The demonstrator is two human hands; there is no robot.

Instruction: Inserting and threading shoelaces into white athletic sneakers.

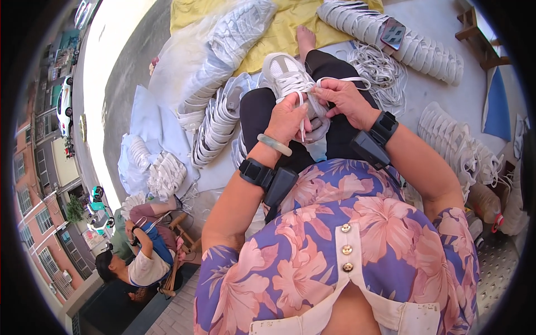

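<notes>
A white and grey sneaker (283,70) rests between my knees, its toe pointing away from me. A white shoelace (349,80) runs through its upper eyelets. My left hand (288,118) is closed at the left side of the shoe's opening, pinching one part of the lace, whose end hangs below the fingers. Thumb and fingers of my right hand (347,103) pinch the lace at the opening's right side, and a loop of it stretches out to the right above that hand. The fingers partly cover the shoe's tongue and heel.
A pile of loose white laces (385,84) lies beyond my right knee. Nested shoe uppers (427,54) form a long row at the far right, with a phone (393,33) on top. More stacked uppers (215,120) lie at left. Another person (146,251) sits at lower left.
</notes>
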